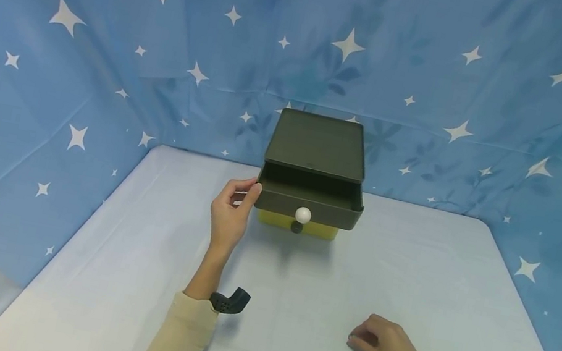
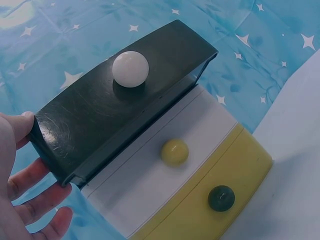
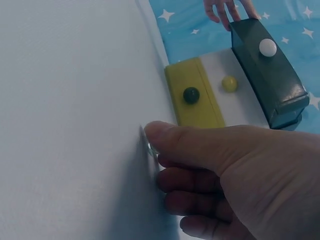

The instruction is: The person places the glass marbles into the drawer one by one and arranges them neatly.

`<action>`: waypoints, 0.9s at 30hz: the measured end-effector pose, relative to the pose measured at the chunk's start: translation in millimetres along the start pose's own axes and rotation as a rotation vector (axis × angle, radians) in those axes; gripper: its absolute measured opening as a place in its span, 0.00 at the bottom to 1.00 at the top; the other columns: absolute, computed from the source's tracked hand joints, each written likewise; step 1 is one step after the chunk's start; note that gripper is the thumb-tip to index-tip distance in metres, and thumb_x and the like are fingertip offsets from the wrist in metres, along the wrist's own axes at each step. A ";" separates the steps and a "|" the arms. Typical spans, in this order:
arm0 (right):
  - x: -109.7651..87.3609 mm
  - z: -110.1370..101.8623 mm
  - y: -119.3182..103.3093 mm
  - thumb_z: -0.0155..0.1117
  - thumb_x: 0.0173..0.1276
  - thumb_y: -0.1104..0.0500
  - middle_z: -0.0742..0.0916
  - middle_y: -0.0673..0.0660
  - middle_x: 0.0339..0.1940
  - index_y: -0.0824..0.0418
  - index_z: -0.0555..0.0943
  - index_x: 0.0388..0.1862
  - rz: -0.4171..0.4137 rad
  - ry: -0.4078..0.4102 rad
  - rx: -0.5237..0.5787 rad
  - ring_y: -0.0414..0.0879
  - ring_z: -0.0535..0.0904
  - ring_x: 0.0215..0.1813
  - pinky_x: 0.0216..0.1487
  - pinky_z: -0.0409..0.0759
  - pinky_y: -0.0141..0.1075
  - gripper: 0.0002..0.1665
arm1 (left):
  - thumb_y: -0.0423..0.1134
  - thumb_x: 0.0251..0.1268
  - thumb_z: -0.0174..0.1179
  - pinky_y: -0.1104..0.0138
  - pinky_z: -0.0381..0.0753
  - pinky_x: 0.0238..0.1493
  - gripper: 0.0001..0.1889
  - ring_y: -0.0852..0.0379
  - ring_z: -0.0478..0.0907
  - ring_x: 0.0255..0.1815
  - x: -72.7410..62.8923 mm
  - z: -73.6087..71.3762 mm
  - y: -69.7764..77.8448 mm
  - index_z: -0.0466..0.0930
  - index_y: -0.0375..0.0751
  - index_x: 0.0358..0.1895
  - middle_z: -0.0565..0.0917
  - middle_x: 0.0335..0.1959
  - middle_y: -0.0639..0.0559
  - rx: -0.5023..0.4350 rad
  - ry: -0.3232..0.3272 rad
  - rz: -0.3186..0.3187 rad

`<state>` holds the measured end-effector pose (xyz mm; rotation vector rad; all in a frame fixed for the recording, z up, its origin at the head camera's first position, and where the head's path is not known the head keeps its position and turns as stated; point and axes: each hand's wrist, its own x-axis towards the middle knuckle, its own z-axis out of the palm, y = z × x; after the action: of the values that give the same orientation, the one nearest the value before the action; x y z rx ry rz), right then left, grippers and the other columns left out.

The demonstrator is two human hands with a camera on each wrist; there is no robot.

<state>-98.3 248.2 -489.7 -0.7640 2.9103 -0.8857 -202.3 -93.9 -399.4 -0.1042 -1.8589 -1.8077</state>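
A small chest of drawers (image 1: 318, 143) stands toward the back of the table. Its dark green top drawer (image 2: 95, 115) is pulled out and bears a white knob (image 2: 130, 69). My left hand (image 1: 230, 213) holds this drawer at its left front corner, thumb by the upper edge and fingers along the side. Below it are a white drawer with a yellow knob (image 2: 175, 152) and a yellow drawer with a dark green knob (image 2: 221, 198), both pushed in. Low over the table, my right hand (image 1: 388, 348) pinches a tiny shiny, greenish clear piece (image 3: 152, 149), mostly hidden by thumb and fingers.
A white cloth (image 1: 282, 326) covers the table. Blue curtains with white stars (image 1: 349, 46) hang behind and along both sides, close behind the chest. A black wrist device (image 1: 230, 301) sits on my left wrist at the beige sleeve (image 1: 182, 334).
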 end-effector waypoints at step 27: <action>16.6 0.2 -7.1 0.72 0.60 0.64 0.82 0.39 0.30 0.54 0.83 0.33 -0.042 0.087 -0.072 0.28 0.76 0.34 0.36 0.81 0.29 0.06 | 0.47 0.67 0.66 0.72 0.77 0.34 0.13 0.58 0.81 0.39 6.3 -1.0 -30.5 0.86 0.44 0.48 0.87 0.44 0.49 0.009 0.015 0.041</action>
<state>-109.7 235.5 -484.0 -0.8134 3.0286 -0.8423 -220.1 -99.8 -424.4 -0.1235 -1.8414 -1.7677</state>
